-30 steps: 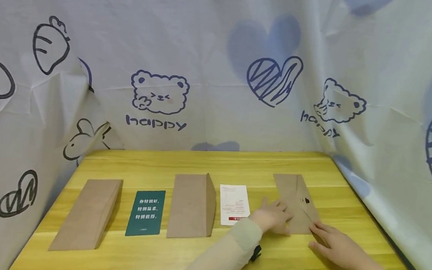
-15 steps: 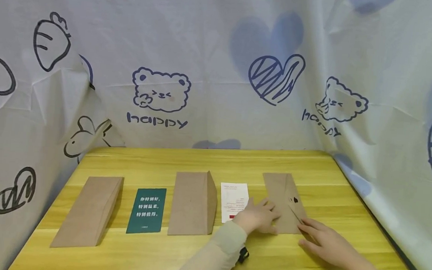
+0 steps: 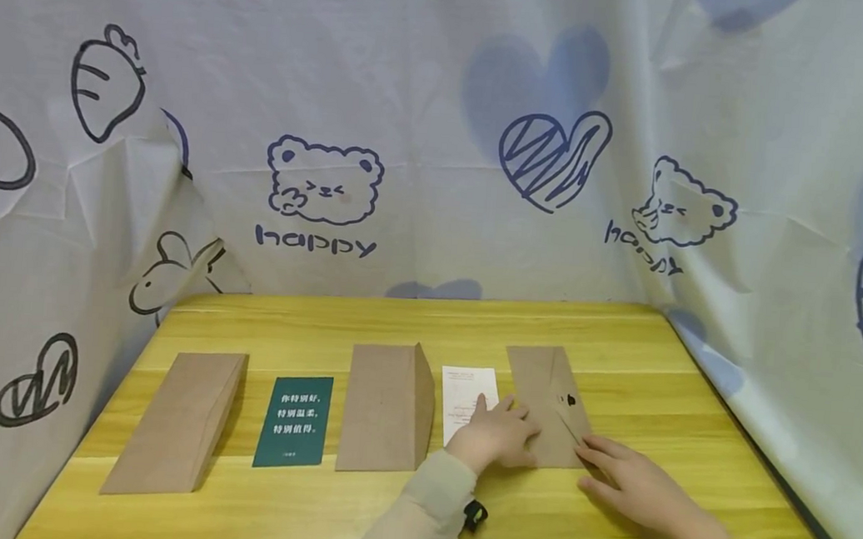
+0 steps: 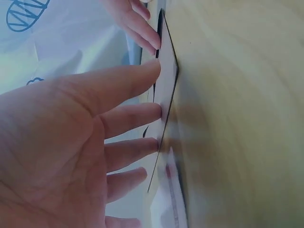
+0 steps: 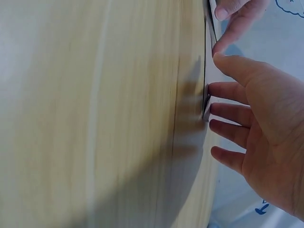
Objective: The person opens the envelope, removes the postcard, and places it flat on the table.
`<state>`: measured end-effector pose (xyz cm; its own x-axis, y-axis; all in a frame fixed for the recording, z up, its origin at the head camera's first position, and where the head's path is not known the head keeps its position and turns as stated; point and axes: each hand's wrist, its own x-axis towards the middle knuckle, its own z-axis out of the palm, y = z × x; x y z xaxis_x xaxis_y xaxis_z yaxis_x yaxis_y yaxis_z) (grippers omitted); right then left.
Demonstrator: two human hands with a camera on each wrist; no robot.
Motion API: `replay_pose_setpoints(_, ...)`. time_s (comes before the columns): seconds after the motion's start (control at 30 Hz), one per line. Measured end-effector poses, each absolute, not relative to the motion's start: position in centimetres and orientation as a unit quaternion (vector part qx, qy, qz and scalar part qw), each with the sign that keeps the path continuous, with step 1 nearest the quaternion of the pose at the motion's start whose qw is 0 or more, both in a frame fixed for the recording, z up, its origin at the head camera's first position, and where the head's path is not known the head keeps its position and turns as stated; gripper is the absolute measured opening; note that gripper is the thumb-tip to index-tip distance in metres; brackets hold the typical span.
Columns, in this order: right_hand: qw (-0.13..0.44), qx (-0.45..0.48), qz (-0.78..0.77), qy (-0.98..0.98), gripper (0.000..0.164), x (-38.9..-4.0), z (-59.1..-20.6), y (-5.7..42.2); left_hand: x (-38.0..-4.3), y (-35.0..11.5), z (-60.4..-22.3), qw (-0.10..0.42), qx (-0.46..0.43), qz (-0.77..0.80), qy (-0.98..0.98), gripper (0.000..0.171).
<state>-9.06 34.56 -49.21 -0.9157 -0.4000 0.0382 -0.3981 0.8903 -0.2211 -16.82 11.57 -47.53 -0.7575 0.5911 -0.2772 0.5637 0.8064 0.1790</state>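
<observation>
A flat brown paper envelope (image 3: pixel 539 386) with a small black mark lies at the right of the group on the table. At its lower left, my left hand (image 3: pixel 495 433) rests with spread fingers, its tips touching the envelope in the left wrist view. My right hand (image 3: pixel 630 482) touches the envelope's lower right edge with extended fingertips, as the right wrist view (image 5: pixel 256 114) also bears out. Just left of the envelope lies a white printed card (image 3: pixel 467 387), its lower part hidden behind my left hand.
Another brown envelope (image 3: pixel 377 408) with a raised side flap lies left of the white card. Further left are a green card (image 3: pixel 293 427) with white writing and a third brown envelope (image 3: pixel 172 427). A printed cloth (image 3: pixel 426 135) hangs behind the wooden table (image 3: pixel 664 386).
Both hands have moved left along the table, and the envelope between them has slid left with them, closer to the white card. My left hand now covers more of that card.
</observation>
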Motion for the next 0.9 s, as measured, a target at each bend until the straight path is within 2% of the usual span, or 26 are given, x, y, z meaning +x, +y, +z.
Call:
replay_pose_setpoints(0.2, 0.009, -0.199, -0.109, 0.974, 0.053, -9.2, -49.4, 34.3, -16.7, 11.7, -48.4, 0.117, 0.306, 0.055, 0.943, 0.059)
replay_pose_setpoints(0.53, -0.006, -0.211, -0.106, 0.972, 0.047, -9.6, -48.8, 34.1, -16.4, 11.7, -49.0, 0.127, 0.304, 0.054, 0.943, 0.064)
replay_pose_setpoints(0.7, -0.062, -0.247, -0.090, 0.963, 0.040, -10.8, -48.2, 34.3, -16.5, 11.7, -49.0, 0.135, 0.306, 0.050, 0.941, 0.063)
replay_pose_setpoints(0.9, -0.120, -0.290, -0.073, 0.947, 0.042, -12.8, -48.3, 34.2, -16.5, 11.7, -49.0, 0.147, 0.305, 0.046, 0.940, 0.064)
